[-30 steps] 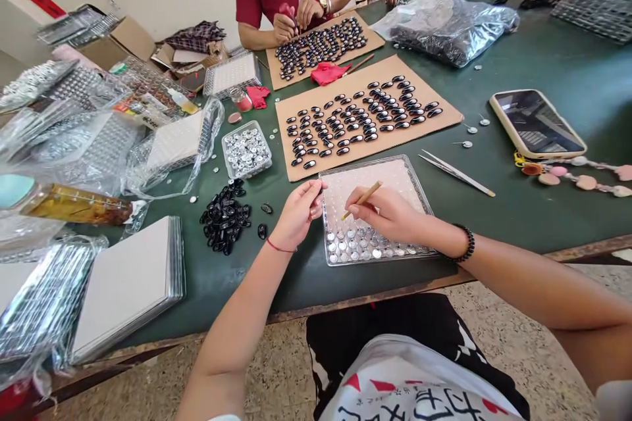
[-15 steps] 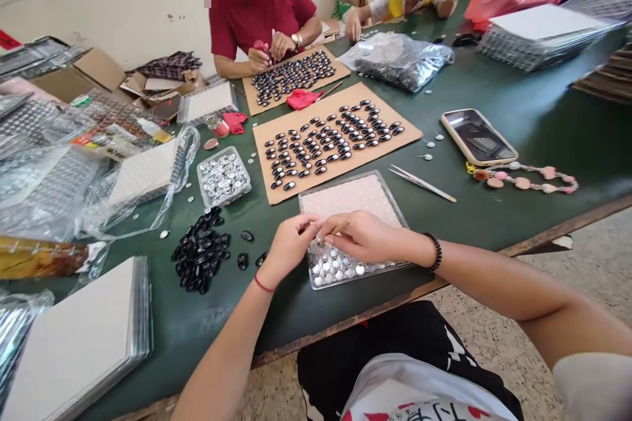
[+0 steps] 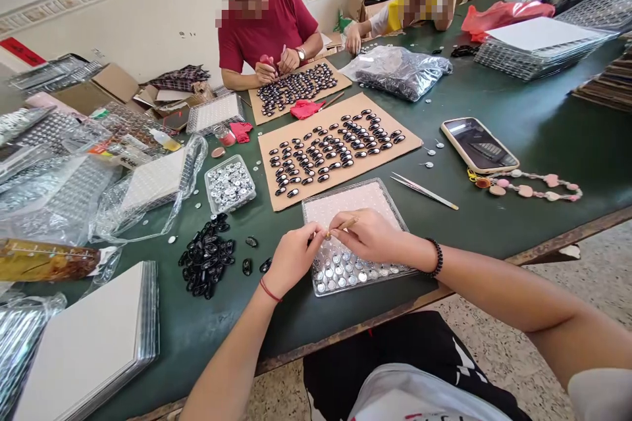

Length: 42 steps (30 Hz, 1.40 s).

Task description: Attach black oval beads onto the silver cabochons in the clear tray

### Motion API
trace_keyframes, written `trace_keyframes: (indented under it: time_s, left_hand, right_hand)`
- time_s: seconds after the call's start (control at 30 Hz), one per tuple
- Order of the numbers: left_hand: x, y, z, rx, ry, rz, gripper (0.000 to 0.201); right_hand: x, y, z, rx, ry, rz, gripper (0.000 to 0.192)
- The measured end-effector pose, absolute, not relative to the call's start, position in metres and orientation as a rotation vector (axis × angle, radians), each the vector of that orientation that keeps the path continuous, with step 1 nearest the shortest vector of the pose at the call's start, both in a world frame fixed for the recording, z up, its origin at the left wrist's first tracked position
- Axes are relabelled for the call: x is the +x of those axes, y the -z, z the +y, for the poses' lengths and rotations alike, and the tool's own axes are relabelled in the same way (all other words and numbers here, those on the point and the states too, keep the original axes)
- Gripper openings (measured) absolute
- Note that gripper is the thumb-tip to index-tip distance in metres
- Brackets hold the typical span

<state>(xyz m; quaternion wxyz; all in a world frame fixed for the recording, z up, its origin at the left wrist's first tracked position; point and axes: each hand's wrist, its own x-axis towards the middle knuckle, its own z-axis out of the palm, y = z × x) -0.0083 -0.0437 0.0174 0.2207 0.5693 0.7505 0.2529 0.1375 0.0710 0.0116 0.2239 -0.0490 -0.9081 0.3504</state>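
My left hand (image 3: 295,253) is closed in a pinch over the tray, on something small that I cannot make out. My right hand (image 3: 368,235) grips a thin tan stick (image 3: 348,223), its tip close to the left fingertips. Under both hands lies a clear plastic tray (image 3: 316,291) with rows of small round silver pieces (image 3: 337,272) at the near side. A pale dotted sheet (image 3: 363,197) covers its far part. Left of my left hand is a heap of glossy black oval pieces (image 3: 205,260), with several loose ones beside it.
Beyond the tray, a cardboard sheet (image 3: 296,194) carries rows of black pieces. A tub (image 3: 230,185) of silver pieces stands left of it. Tweezers (image 3: 425,191) and a phone (image 3: 480,145) lie to the right, stacked trays (image 3: 99,335) at near left. Two people (image 3: 269,26) sit across the table.
My fingertips have come closer together, and the stick now points at what my left hand pinches. The whole view has shifted slightly down and to the right.
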Motion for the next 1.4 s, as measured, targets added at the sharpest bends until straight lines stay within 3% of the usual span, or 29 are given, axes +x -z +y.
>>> trace_keyframes:
  time_s: [0.17,0.5,0.83,1.03,1.23,1.4]
  left_hand:
    - [-0.010,-0.016,-0.043,1.571,-0.716,2.107,0.021]
    - [-0.023,-0.012,-0.035,1.027,-1.130,2.020,0.025]
    - [-0.006,-0.007,-0.035,0.807,-1.340,1.694,0.038]
    - [-0.013,-0.011,-0.035,0.817,-1.332,1.735,0.031]
    - [-0.078,-0.016,-0.032,0.305,-1.810,1.419,0.023]
    - [-0.065,-0.004,-0.031,0.241,-1.738,1.385,0.026]
  right_hand:
    - [0.138,-0.013,0.071,-0.200,-1.000,-2.461,0.023]
    - [0.137,-0.015,0.079,-0.366,-1.240,-2.221,0.019]
    - [0.135,-0.014,0.076,-0.376,-1.659,-1.790,0.020]
    - [0.135,-0.015,0.077,-0.404,-1.675,-1.728,0.018]
    - [0.135,-0.016,0.081,-0.411,-1.684,-1.682,0.016]
    - [0.136,-0.013,0.076,-0.400,-1.666,-1.744,0.015]
